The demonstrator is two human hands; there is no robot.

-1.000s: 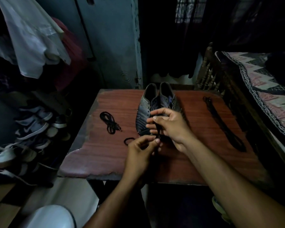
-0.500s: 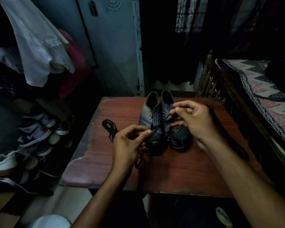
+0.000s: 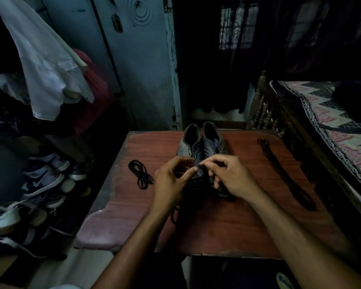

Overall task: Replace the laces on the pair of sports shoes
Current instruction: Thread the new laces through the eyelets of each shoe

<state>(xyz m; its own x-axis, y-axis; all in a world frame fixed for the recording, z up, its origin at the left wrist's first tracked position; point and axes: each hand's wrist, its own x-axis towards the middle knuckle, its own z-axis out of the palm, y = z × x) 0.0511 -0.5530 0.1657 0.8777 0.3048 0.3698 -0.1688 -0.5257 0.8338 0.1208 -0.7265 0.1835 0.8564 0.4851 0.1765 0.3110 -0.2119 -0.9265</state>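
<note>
Head view: both hands, left [image 3: 171, 182] and right [image 3: 231, 178], fingers curled, pinch a black lace [image 3: 198, 171] over 2 shoes [image 3: 200, 142].

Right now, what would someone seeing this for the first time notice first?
Both hands, left hand and right hand, meet over the pair of dark sports shoes at the middle of the reddish table, fingers working at a lace. A coiled black lace lies to their left.
</note>
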